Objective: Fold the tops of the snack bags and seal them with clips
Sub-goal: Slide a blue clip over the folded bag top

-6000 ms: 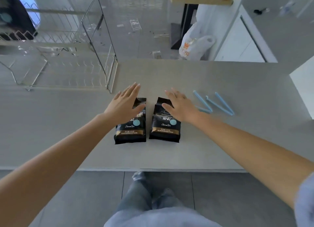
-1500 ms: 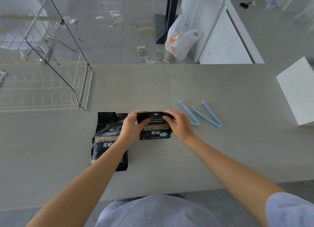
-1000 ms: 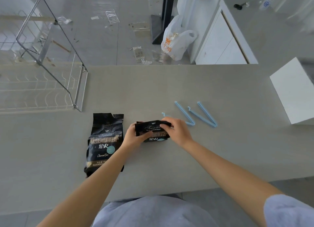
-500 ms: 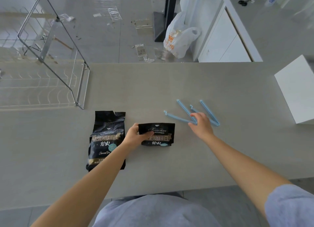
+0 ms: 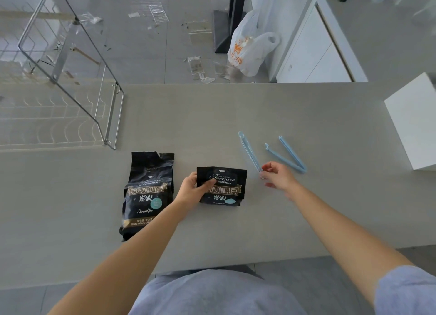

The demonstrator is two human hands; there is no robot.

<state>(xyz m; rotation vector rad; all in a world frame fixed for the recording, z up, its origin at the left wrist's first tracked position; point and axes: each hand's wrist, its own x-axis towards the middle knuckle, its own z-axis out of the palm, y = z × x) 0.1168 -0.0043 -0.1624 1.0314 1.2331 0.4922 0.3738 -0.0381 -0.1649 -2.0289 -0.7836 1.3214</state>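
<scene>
Two black snack bags lie on the grey counter. The left bag (image 5: pixel 147 192) lies flat with its torn top unfolded. The right bag (image 5: pixel 226 187) is folded over on itself, and my left hand (image 5: pixel 192 192) pins its left side with the thumb on the fold. My right hand (image 5: pixel 276 176) pinches the near end of a light blue clip (image 5: pixel 249 150), which points away from me. A second blue clip (image 5: pixel 286 157) lies spread in a V just right of it.
A wire dish rack (image 5: pixel 61 97) stands on the counter's (image 5: pixel 212 116) left part. A white box (image 5: pixel 415 118) sits at the right edge. Beyond the counter's far edge are a littered floor and a white plastic bag (image 5: pixel 250 48).
My right hand left the folded bag, went right to the clips and took hold of one by its end. My left hand stays on the folded bag.
</scene>
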